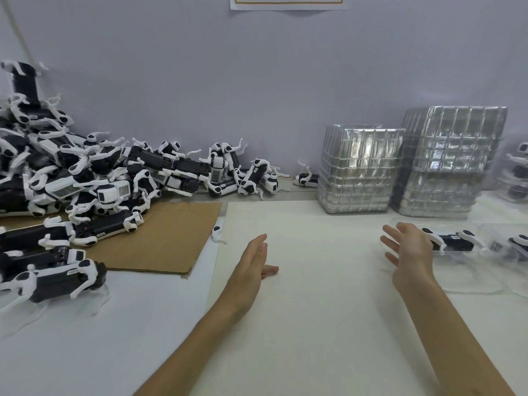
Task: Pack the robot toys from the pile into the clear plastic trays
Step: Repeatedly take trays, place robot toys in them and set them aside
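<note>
A big pile of black-and-white robot dog toys (65,178) fills the left side against the wall. One more robot toy (54,281) stands nearest me at the left. At the right, a robot toy (454,241) lies in a clear plastic tray (471,284). My right hand (411,252) hovers open just left of that toy, fingers spread, at the tray's left end. My left hand (254,261) is open above the white table centre, holding nothing.
Two stacks of empty clear trays (360,170) (448,161) stand at the back right against the wall. A brown cardboard sheet (165,238) lies under the pile's edge. A loose white leg part (218,234) lies beside it. More packed trays (517,172) sit at the far right.
</note>
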